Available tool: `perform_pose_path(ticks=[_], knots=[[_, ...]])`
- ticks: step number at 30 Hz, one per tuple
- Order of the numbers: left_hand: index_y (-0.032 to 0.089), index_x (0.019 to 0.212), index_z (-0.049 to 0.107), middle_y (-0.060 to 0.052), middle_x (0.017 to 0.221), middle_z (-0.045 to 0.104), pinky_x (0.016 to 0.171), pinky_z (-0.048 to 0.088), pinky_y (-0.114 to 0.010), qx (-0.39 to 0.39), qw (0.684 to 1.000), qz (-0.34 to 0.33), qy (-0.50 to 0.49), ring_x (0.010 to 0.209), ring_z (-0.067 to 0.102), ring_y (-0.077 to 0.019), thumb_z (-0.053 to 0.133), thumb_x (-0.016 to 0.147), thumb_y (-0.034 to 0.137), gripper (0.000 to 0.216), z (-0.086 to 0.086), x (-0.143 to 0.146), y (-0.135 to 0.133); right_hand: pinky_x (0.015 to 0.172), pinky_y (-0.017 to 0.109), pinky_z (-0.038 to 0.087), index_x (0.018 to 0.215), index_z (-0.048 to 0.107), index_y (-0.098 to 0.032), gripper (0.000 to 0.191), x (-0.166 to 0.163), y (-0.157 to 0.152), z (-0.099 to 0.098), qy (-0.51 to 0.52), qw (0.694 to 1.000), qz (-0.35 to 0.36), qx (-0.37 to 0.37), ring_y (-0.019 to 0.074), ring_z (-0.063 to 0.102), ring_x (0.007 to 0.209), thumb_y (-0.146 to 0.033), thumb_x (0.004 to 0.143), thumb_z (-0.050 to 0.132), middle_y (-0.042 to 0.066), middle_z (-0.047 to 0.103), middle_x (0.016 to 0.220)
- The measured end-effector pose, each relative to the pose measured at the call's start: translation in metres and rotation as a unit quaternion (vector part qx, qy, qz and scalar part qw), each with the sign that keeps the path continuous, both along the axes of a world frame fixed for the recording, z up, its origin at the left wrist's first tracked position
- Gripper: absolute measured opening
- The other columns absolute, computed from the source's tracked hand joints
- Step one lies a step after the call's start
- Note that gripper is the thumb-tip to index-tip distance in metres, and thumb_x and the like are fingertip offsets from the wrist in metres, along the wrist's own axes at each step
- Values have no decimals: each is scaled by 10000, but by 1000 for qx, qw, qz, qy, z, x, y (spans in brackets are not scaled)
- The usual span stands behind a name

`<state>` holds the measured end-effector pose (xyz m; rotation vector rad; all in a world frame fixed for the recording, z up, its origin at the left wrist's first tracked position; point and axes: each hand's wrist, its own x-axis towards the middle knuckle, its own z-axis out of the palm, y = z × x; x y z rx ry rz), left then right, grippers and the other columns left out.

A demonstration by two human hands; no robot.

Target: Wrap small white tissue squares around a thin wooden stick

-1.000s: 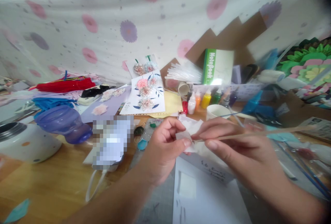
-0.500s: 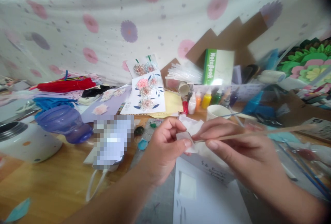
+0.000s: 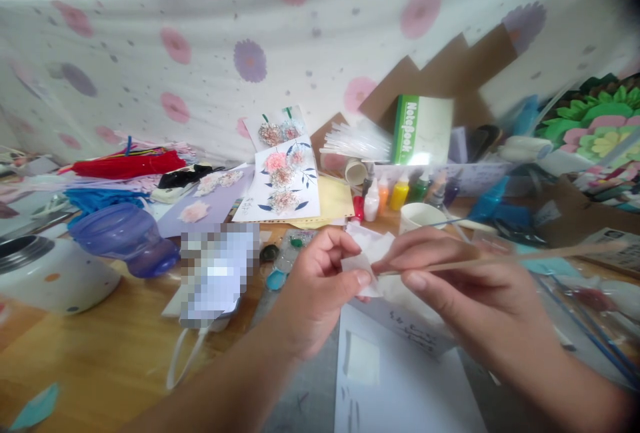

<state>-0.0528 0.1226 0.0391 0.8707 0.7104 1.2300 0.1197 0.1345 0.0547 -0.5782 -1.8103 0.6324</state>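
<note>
My left hand (image 3: pixel 315 286) is closed in a pinch on a small white piece of tissue paper (image 3: pixel 367 250), held above the table's near middle. My right hand (image 3: pixel 465 286) pinches a long thin wooden stick (image 3: pixel 505 258) whose tip meets the paper between the two hands. The stick runs off to the right. Below the hands lies a white sheet of paper (image 3: pixel 395 380) on a grey cutting mat (image 3: pixel 305 393).
The wooden table (image 3: pixel 100 360) is crowded: a white pot (image 3: pixel 47 276) and purple plastic lid (image 3: pixel 123 238) at left, a flower card (image 3: pixel 285 180), small paint bottles (image 3: pixel 395 192), a white cup (image 3: pixel 420 215), a green notebook box (image 3: pixel 420 128), paper flowers (image 3: pixel 595 126) at right, brushes (image 3: pixel 585 326).
</note>
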Motion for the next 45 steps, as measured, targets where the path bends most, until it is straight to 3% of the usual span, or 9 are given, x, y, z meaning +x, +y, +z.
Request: perform_pose_path(ticks=[21,35,45], knots=[[172,828,542,49,698,630,548,479,-178,9,1000,-13,-3,593,556,-63,711,729,101,209,-3,0,2,771,210,582,856,738,-208,129,2,1,1,-9,1000,7,3,128,707,823,-96,852,674,6,758,810],[166,792,547,44,653,623,549,479,-191,-10,1000,9,4,573,544,-68,756,692,136,234,1,1,1,803,210,560,922,711,-217,164,3,-3,-1,-48,998,-3,30,128,684,898,-76,855,659,8,728,882],[169,815,561,44,693,627,592,448,-181,13,999,36,24,606,542,-63,773,731,182,229,-6,-2,1,794,185,570,877,717,-219,158,0,-1,-2,-45,998,-23,25,120,696,879,-73,837,671,-2,738,860]])
